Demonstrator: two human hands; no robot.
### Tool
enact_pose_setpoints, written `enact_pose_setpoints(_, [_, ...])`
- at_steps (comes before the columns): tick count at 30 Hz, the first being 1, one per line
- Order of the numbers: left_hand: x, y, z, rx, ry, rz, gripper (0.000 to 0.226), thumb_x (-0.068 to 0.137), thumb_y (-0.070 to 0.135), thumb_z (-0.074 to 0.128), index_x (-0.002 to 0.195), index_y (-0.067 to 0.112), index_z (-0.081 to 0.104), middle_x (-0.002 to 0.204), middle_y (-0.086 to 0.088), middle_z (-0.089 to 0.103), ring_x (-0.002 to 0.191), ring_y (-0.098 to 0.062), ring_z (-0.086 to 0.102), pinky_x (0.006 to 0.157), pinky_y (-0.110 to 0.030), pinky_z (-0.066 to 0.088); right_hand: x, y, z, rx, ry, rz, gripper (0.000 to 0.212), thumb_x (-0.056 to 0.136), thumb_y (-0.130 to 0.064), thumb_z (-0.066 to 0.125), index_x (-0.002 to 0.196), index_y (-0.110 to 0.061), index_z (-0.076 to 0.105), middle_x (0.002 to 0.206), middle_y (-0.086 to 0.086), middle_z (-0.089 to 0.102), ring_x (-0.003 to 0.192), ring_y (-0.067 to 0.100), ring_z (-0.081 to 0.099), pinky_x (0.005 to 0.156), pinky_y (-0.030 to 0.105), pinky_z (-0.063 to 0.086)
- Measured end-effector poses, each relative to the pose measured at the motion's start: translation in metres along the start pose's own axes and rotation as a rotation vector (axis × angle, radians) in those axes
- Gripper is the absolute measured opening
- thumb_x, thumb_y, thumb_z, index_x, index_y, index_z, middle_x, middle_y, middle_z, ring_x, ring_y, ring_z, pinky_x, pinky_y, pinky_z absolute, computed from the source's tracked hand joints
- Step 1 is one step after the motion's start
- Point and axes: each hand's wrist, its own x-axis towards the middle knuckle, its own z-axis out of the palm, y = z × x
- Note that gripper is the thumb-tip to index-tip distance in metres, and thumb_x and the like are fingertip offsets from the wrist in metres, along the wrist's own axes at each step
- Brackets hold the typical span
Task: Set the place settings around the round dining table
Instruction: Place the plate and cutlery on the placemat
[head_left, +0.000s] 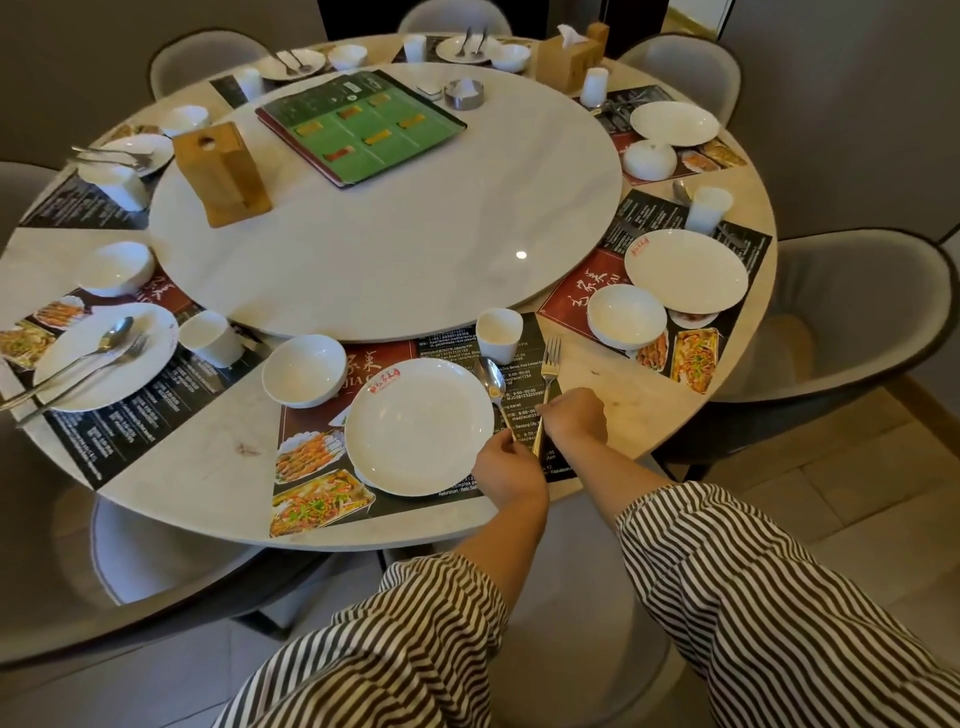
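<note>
Left hand pinches the spoon handle, right hand grips the fork handle; both lie beside the plate on the placemat. Handle ends hidden by fingers.

Dim warm light, wide-angle bending, soft edges.

Left hand holding spoon, right hand holding fork, beside white plate
</note>
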Motion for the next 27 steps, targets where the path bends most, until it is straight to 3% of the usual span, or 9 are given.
enact_pose_setpoints(4, [-0.003,0.000,0.003,-0.073,0.003,-0.027,0.021,0.088,0.013,0.059,0.103,0.018,0.074,0.096,-0.001,0.073,0.088,-0.017,0.067,0.081,-0.037,0.058,0.005,0.004,-0.004,0.052,-0.036,0.037,0.022,0.080,-0.025,0.075,0.089,-0.006,0.069,0.085,0.008,0.068,0.068,0.024,0.060,0.054,0.025,0.042])
enact_pose_setpoints(7, [-0.008,0.004,0.007,-0.112,0.017,-0.038,0.019,0.087,0.015,0.062,0.102,0.016,0.074,0.095,-0.001,0.073,0.088,-0.019,0.067,0.078,-0.033,0.055,0.008,0.006,-0.009,0.089,-0.043,0.043,0.020,0.080,-0.021,0.074,0.074,-0.006,0.062,0.077,0.008,0.063,0.060,0.021,0.056,0.047,0.023,0.038])
enact_pose_setpoints(11, [-0.009,0.014,0.013,-0.105,0.037,-0.079,0.015,0.086,0.010,0.060,0.095,0.014,0.071,0.094,-0.002,0.071,0.090,-0.019,0.062,0.074,-0.026,0.044,0.016,0.015,-0.016,0.149,-0.061,0.039,0.028,0.079,-0.011,0.071,0.060,-0.009,0.050,0.075,0.011,0.062,0.064,0.024,0.055,0.047,0.025,0.036])
enact_pose_setpoints(13, [-0.006,0.017,0.018,-0.070,0.045,-0.116,0.017,0.084,0.011,0.060,0.098,0.015,0.069,0.097,-0.005,0.070,0.098,-0.024,0.058,0.080,-0.031,0.045,0.017,0.023,-0.021,0.200,-0.074,0.026,0.017,0.079,-0.008,0.069,0.064,-0.006,0.061,0.078,0.013,0.065,0.069,0.026,0.058,0.053,0.026,0.041])
enact_pose_setpoints(17, [-0.001,0.018,0.023,0.029,0.028,-0.133,0.022,0.084,0.012,0.060,0.105,0.014,0.066,0.099,-0.005,0.069,0.103,-0.025,0.053,0.087,-0.032,0.044,0.020,0.039,-0.028,0.265,-0.085,-0.033,0.008,0.084,-0.007,0.068,0.081,-0.007,0.076,0.094,0.012,0.073,0.092,0.026,0.065,0.081,0.033,0.052])
enact_pose_setpoints(20, [0.005,0.018,0.023,0.097,-0.004,-0.124,0.021,0.083,0.018,0.060,0.101,0.014,0.069,0.097,-0.006,0.071,0.098,-0.026,0.059,0.085,-0.032,0.048,0.024,0.049,-0.030,0.306,-0.091,-0.035,0.020,0.084,-0.007,0.068,0.067,-0.018,0.072,0.089,0.007,0.072,0.094,0.025,0.065,0.090,0.038,0.053])
enact_pose_setpoints(24, [0.006,0.019,0.019,0.162,-0.065,-0.131,0.020,0.084,0.021,0.057,0.096,0.015,0.073,0.098,-0.007,0.069,0.099,-0.028,0.058,0.088,-0.037,0.051,0.024,0.062,-0.031,0.323,-0.146,-0.048,0.025,0.084,-0.010,0.070,0.063,-0.024,0.066,0.072,-0.001,0.064,0.080,0.020,0.058,0.082,0.038,0.050])
enact_pose_setpoints(27, [0.005,0.019,0.016,0.158,-0.093,-0.143,0.023,0.083,0.023,0.055,0.097,0.015,0.072,0.098,-0.009,0.069,0.097,-0.029,0.060,0.085,-0.039,0.053,0.021,0.069,-0.032,0.375,-0.194,-0.050,0.011,0.083,-0.008,0.072,0.078,-0.018,0.072,0.069,-0.002,0.062,0.069,0.015,0.055,0.069,0.029,0.047])
